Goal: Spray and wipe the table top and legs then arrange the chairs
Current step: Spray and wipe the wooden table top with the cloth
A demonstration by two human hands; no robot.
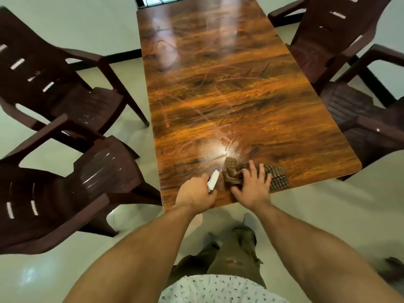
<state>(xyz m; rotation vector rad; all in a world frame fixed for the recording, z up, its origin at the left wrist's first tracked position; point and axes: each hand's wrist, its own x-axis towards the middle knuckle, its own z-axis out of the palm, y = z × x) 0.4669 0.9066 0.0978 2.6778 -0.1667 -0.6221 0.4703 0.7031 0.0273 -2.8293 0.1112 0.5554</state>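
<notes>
There is one table (218, 84). Four chairs stand by it, two on each long side: the far left chair (65, 88), the near left chair (76, 193), the far right chair (323, 40) and the near right chair (360, 119). There is one spray bottle (213, 179) and one cloth (277, 176). Two hands show: the left hand (195, 193) and the right hand (253, 184).

left hand (195, 192) grips spray bottle (213, 179) | right hand (253, 185) presses cloth (276, 176) on table (229, 88)
</notes>
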